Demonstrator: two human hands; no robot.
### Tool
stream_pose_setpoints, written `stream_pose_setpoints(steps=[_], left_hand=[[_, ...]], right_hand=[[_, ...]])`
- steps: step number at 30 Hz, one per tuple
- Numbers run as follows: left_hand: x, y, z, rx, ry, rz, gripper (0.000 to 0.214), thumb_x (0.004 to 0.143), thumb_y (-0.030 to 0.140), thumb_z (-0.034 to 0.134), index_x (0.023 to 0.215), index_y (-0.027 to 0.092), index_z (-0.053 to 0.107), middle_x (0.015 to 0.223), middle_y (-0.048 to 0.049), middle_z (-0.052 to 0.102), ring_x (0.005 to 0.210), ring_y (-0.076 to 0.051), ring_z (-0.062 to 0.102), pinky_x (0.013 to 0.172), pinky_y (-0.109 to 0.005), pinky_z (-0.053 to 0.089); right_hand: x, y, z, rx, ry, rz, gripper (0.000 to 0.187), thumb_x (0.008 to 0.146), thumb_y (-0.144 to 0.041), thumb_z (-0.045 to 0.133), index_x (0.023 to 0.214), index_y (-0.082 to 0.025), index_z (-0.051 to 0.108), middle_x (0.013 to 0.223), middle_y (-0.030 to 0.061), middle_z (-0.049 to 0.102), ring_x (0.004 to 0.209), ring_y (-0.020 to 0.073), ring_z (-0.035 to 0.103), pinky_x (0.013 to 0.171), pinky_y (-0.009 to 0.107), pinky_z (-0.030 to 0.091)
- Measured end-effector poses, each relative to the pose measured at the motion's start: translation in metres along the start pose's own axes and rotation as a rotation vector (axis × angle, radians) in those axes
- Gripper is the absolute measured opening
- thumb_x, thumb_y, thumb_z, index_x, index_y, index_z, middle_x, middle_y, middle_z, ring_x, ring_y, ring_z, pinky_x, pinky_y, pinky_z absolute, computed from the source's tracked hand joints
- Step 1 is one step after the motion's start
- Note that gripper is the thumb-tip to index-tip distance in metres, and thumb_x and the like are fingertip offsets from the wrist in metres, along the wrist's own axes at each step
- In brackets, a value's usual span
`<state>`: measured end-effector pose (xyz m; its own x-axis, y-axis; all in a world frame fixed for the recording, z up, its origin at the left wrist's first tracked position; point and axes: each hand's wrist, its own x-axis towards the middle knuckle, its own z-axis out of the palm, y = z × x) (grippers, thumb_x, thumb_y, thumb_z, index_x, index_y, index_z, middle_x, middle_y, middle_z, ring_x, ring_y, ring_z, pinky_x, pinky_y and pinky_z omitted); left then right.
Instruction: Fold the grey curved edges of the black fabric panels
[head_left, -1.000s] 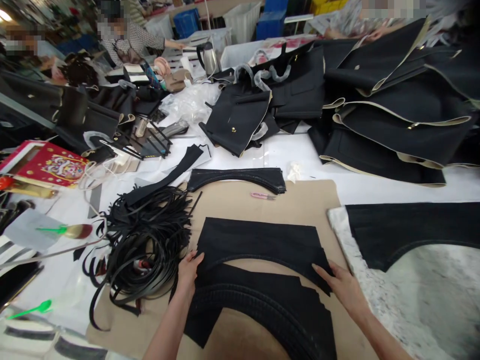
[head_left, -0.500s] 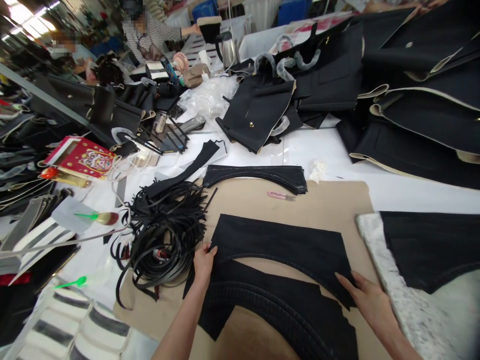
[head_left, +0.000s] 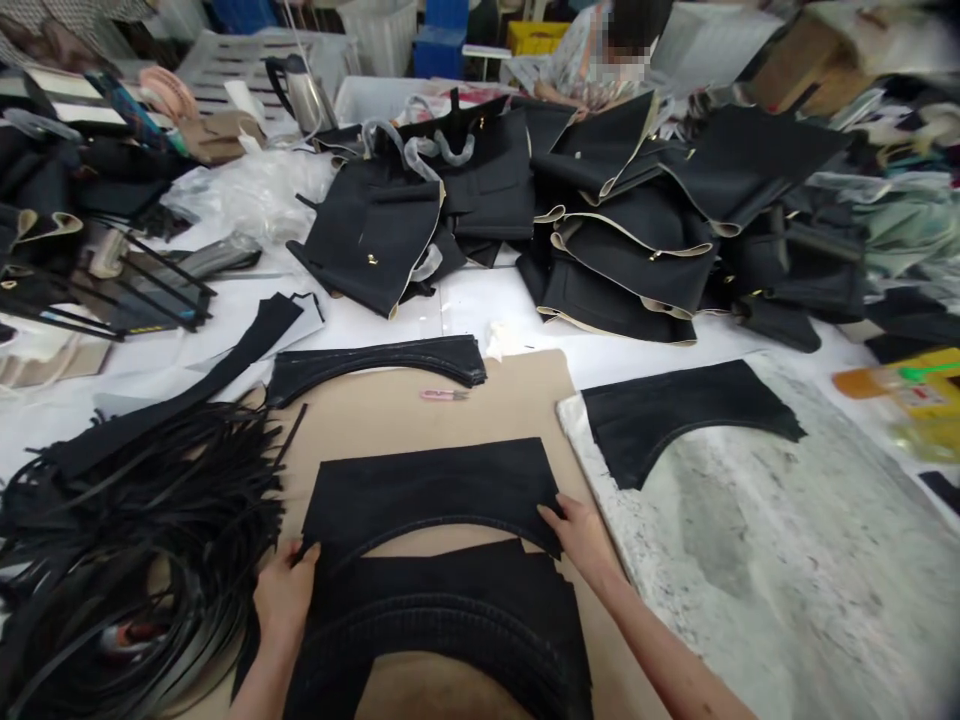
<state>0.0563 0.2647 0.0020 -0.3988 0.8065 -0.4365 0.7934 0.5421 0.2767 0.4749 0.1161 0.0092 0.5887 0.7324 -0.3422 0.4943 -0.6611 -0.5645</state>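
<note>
A black curved-edge panel [head_left: 435, 490] lies in front of me, its arched cut-out facing me. My left hand [head_left: 283, 592] pinches its left end between thumb and fingers. At the opposite end, my right hand [head_left: 581, 535] grips the lower corner the same way. Just below it, overlapping slightly, rests a stack of similar black panels [head_left: 450, 580] with arched edges. Both sit on a tan board [head_left: 517, 400]. Beyond the held panel are pink thread snips [head_left: 442, 395] and another pile of black arched pieces [head_left: 375, 358].
A tangle of black strips [head_left: 150, 530] spreads at the left. On the right, a whitish slab [head_left: 750, 510] bears one black arched panel [head_left: 690, 405]. Black bags [head_left: 382, 220] are heaped at the back beside clear plastic wrap [head_left: 247, 190]. A person [head_left: 592, 70] sits beyond them.
My view has swung to the right, so the table's things appear further left and the whitish slab shows more fully. Both hands still hold the panel.
</note>
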Motion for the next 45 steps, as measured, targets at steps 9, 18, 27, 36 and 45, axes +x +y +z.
stream_pose_setpoints(steps=[9, 18, 27, 36, 45], left_hand=[[-0.001, -0.002, 0.001, 0.050, -0.002, 0.032, 0.027, 0.078, 0.043, 0.053, 0.089, 0.021, 0.064, 0.081, -0.0059, 0.068, 0.083, -0.028, 0.064, 0.073, -0.034, 0.046], [0.004, -0.010, 0.003, 0.066, -0.002, 0.099, 0.025, 0.080, 0.042, 0.053, 0.087, 0.020, 0.063, 0.081, -0.0047, 0.068, 0.081, -0.025, 0.065, 0.070, -0.030, 0.045], [-0.015, 0.007, -0.001, 0.214, 0.045, 0.143, 0.031, 0.085, 0.039, 0.047, 0.104, 0.017, 0.061, 0.098, -0.0150, 0.068, 0.088, -0.033, 0.064, 0.074, -0.040, 0.046], [-0.054, 0.027, 0.009, 0.287, 0.261, 0.789, 0.032, 0.091, 0.030, 0.039, 0.113, 0.018, 0.059, 0.114, -0.0122, 0.058, 0.105, -0.028, 0.054, 0.087, -0.040, 0.044], [-0.033, 0.036, 0.009, 0.197, 0.231, 0.523, 0.036, 0.090, 0.031, 0.041, 0.118, 0.011, 0.052, 0.111, -0.0142, 0.057, 0.107, -0.026, 0.054, 0.095, -0.038, 0.043]], right_hand=[[0.001, 0.010, 0.003, 0.037, -0.058, -0.005, 0.027, 0.075, -0.044, 0.052, 0.061, -0.022, 0.047, 0.057, -0.0005, 0.053, 0.057, 0.0170, 0.051, 0.056, 0.029, 0.034], [0.001, 0.012, 0.006, 0.014, -0.087, 0.002, 0.030, 0.077, -0.046, 0.050, 0.061, -0.022, 0.041, 0.055, -0.0032, 0.048, 0.055, 0.0152, 0.048, 0.056, 0.029, 0.031], [-0.001, 0.003, 0.004, -0.060, -0.061, 0.011, 0.023, 0.080, -0.040, 0.051, 0.066, -0.023, 0.045, 0.060, -0.0006, 0.055, 0.059, 0.0172, 0.054, 0.057, 0.028, 0.034], [-0.008, 0.000, 0.007, -0.146, 0.018, 0.045, 0.016, 0.083, -0.038, 0.051, 0.086, -0.023, 0.049, 0.066, -0.0006, 0.056, 0.061, 0.0195, 0.057, 0.056, 0.029, 0.036], [-0.002, -0.009, 0.001, -0.226, 0.158, -0.030, 0.034, 0.081, -0.034, 0.055, 0.109, -0.018, 0.047, 0.107, 0.0131, 0.056, 0.107, 0.0285, 0.052, 0.093, 0.037, 0.039]])
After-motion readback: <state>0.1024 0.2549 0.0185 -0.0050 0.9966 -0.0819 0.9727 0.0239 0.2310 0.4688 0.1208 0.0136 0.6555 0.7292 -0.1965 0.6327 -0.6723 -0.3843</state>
